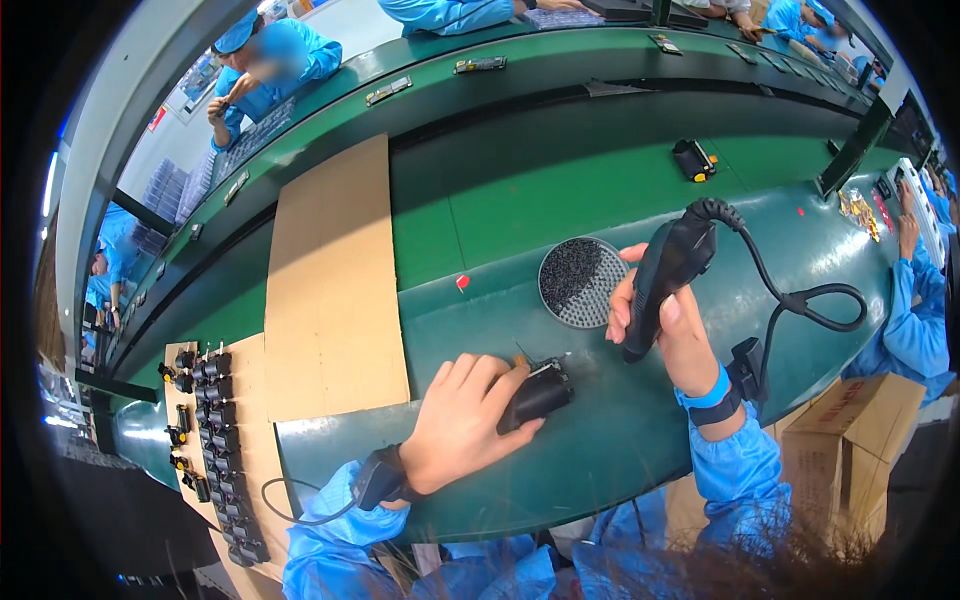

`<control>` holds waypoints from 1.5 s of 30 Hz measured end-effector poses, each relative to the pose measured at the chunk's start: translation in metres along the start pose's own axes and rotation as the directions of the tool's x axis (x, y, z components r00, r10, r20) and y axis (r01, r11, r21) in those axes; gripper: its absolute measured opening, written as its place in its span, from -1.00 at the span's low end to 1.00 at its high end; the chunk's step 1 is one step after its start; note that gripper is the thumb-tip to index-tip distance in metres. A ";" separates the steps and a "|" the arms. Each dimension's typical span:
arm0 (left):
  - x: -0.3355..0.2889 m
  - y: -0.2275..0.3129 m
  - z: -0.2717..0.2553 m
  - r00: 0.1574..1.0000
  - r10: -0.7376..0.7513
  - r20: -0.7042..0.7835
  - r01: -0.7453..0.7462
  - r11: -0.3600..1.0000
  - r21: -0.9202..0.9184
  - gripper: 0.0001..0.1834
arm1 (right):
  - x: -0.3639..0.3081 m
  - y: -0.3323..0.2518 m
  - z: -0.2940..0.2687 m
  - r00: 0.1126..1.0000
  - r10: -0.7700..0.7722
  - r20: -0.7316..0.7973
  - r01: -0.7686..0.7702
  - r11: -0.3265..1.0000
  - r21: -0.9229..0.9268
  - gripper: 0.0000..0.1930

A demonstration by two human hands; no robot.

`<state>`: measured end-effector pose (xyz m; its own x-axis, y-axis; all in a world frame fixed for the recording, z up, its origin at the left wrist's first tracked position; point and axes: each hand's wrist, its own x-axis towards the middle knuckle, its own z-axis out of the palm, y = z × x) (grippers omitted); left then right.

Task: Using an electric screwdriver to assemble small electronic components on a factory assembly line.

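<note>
A driver (672,262) fills the right grip (690,345); the half-closed left grip (460,415) spans the five-o'clock unit (540,395), likely light, best held by its sides.

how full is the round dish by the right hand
The round dish is partly full: small black pieces cover its upper left, while bare grey shows lower right.

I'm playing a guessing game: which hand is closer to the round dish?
Right. The right hand is just right of the dish, holding the tool; the left hand is farther off, lower left, holding the black part.
</note>
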<state>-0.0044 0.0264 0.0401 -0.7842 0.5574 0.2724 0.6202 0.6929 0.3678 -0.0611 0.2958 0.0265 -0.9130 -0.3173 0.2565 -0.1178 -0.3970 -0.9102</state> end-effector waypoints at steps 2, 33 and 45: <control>0.000 0.001 0.001 0.999 -0.040 0.022 0.039 0.998 0.042 -0.36 | -0.001 0.000 0.002 1.000 0.011 -0.015 -0.012 0.999 -0.039 -0.34; -0.003 -0.009 0.027 0.998 0.055 -0.015 -0.056 0.993 -0.106 -0.32 | 0.045 0.027 0.011 0.927 -0.301 -0.222 0.298 0.953 -0.047 -0.52; -0.003 -0.008 0.026 0.999 0.044 -0.016 -0.046 0.994 -0.098 -0.32 | 0.046 0.028 0.012 0.946 -0.273 -0.174 0.261 0.961 -0.089 -0.58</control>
<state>-0.0068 0.0306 0.0131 -0.7561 0.5805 0.3023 0.6509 0.6186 0.4400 -0.1015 0.2592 0.0165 -0.8998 -0.0416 0.4344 -0.3861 -0.3879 -0.8369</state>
